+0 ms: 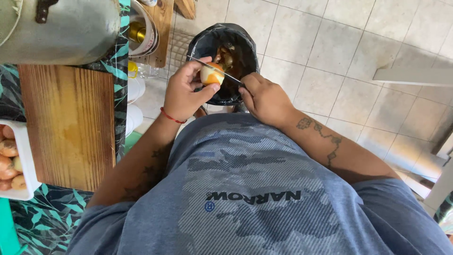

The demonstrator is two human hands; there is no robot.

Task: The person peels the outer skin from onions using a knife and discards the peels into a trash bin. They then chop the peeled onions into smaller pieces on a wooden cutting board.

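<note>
- My left hand [181, 92] has its fingers wrapped around a half-peeled onion [212, 74], which sits at 12 o'clock from my chest, directly over the bin [200, 45].
- My right hand [264, 99] is clenched on the handle of a knife [212, 67]; its thin blade lies across the top of the onion.
- The black-lined bin holds peelings.
- At 9 o'clock lies a wooden board [71, 123], with a white tray [26, 160] of unpeeled onions just beside it.

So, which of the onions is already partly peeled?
The onion held in the left hand over the black bin: its pale flesh shows, while the onions in the white tray keep brown skin.
</note>
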